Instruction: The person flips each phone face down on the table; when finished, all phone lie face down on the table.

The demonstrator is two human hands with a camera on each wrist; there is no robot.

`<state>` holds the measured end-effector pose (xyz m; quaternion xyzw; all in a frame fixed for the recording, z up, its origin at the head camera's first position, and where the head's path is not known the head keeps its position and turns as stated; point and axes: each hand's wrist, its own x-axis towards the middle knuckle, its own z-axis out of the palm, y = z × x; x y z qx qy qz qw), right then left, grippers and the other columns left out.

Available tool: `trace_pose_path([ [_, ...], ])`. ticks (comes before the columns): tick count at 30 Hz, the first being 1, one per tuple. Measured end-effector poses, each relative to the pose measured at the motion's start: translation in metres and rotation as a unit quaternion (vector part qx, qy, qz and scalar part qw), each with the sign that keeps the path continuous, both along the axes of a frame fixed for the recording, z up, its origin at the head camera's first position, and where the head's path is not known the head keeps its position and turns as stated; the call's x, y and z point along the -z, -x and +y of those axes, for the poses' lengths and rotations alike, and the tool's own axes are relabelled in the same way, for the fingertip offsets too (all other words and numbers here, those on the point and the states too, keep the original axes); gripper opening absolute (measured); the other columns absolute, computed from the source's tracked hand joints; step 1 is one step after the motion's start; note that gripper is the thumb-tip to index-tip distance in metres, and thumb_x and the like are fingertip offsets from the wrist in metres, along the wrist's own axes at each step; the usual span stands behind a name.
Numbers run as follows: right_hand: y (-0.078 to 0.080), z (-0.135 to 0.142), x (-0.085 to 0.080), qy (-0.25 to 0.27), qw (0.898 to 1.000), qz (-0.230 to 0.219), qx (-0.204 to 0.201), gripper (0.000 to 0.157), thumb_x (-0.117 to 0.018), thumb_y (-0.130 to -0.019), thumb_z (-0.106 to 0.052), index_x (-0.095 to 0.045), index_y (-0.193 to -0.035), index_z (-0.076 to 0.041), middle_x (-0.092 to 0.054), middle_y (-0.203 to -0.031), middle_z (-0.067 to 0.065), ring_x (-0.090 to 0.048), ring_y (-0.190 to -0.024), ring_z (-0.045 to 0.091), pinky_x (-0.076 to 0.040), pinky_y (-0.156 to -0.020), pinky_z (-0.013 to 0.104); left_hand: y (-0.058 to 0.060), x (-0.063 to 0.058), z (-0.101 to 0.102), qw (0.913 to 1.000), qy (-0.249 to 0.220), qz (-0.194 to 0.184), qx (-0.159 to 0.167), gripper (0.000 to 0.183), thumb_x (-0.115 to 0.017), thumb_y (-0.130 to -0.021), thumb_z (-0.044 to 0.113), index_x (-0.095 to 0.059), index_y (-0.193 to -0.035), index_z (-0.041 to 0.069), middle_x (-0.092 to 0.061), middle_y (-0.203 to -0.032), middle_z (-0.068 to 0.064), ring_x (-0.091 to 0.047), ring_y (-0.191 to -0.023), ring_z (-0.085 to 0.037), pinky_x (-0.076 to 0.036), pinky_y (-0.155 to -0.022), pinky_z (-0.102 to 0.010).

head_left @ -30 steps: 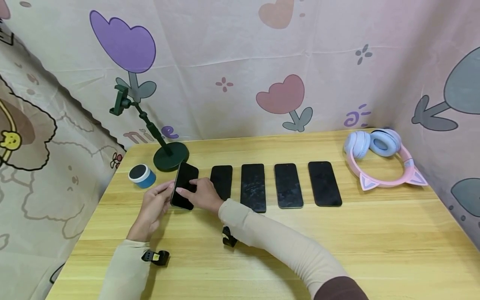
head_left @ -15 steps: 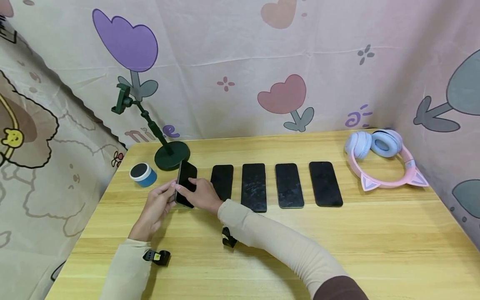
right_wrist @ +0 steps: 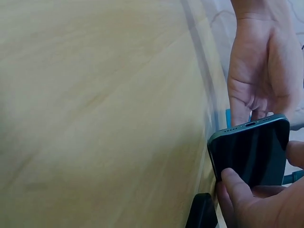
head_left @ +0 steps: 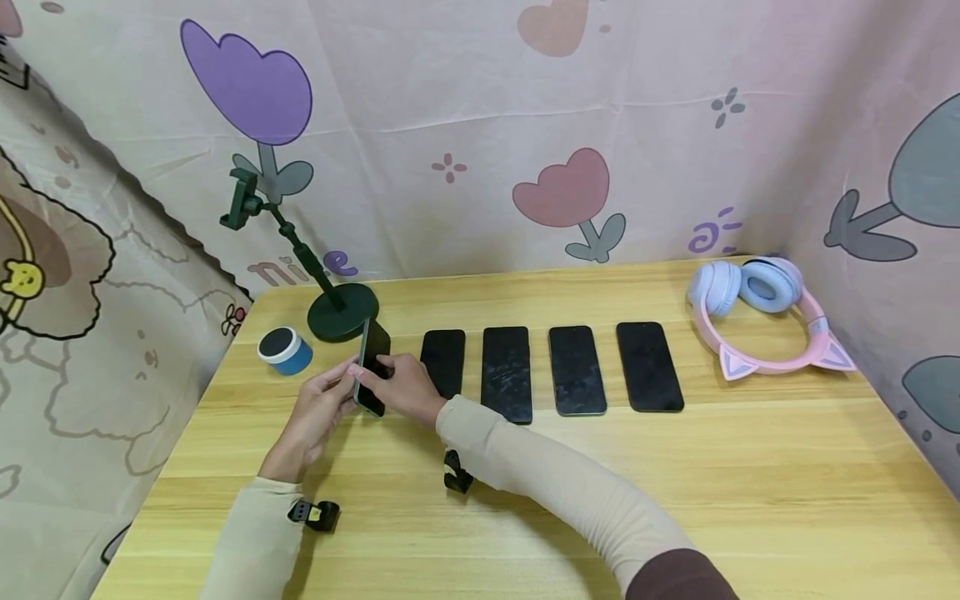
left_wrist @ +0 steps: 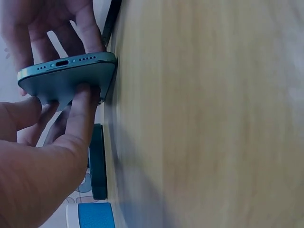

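Observation:
A smartphone [head_left: 377, 338] with a black screen is held up on edge above the left part of the table, between both hands. My left hand [head_left: 309, 421] grips it from the left. In the left wrist view its fingers [left_wrist: 80, 111] press on the back of the phone [left_wrist: 66, 78], below the charging port. My right hand [head_left: 411, 388] holds the other side. One of its fingers [right_wrist: 235, 183] lies on the screen near the edge in the right wrist view, and others wrap round the phone's [right_wrist: 256, 147] sides.
Several dark phones, the nearest [head_left: 442, 364] beside my right hand, lie in a row on the wooden table [head_left: 465, 525]. Behind the hands are a dark green phone stand [head_left: 341, 312] and a blue-and-white tub [head_left: 288, 354]. Pink cat-ear headphones [head_left: 772, 367] lie at the right.
The held phone has turned so its screen faces more to the right and its side edge shows more. Both hands have stayed nearly in place on it.

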<state>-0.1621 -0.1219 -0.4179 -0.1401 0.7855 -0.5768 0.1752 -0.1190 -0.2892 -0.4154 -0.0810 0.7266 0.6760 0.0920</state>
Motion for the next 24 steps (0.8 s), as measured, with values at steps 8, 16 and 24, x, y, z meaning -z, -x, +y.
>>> trace_pose_path([
  [8, -0.0001, -0.0011, -0.0041, 0.025, 0.999, -0.028, 0.016, 0.056, -0.064, -0.101, -0.039, -0.055, -0.145, -0.006, -0.061, -0.140, 0.007, -0.060, -0.125, 0.019, -0.052, -0.098, 0.034, 0.0012, 0.0023, 0.0022, 0.9989, 0.046, 0.009, 0.007, 0.056, -0.044, -0.110, 0.033, -0.031, -0.158, 0.008, -0.033, -0.159, -0.020, -0.056, -0.122, -0.003, -0.049, -0.096, -0.020],
  [16, 0.0009, -0.0010, -0.0047, 0.064, 0.997, -0.027, 0.023, 0.045, -0.065, -0.101, -0.026, -0.059, -0.140, -0.004, -0.071, -0.122, 0.007, -0.070, -0.098, 0.012, -0.057, -0.080, 0.026, 0.0015, 0.0011, 0.0069, 0.9961, 0.087, 0.017, 0.002, 0.052, -0.045, -0.110, 0.031, -0.037, -0.157, 0.011, -0.036, -0.159, -0.016, -0.051, -0.131, -0.014, -0.049, -0.097, -0.020],
  [24, 0.0009, 0.0015, -0.0096, 0.078, 0.995, -0.036, 0.042, 0.038, -0.068, -0.099, -0.017, -0.065, -0.135, -0.004, -0.074, -0.109, 0.007, -0.071, -0.086, 0.008, -0.058, -0.071, 0.022, 0.0014, 0.0033, 0.0097, 0.9943, 0.102, 0.029, 0.006, 0.051, -0.048, -0.108, 0.034, -0.040, -0.156, 0.015, -0.040, -0.157, -0.014, -0.055, -0.126, -0.010, -0.050, -0.095, -0.019],
])
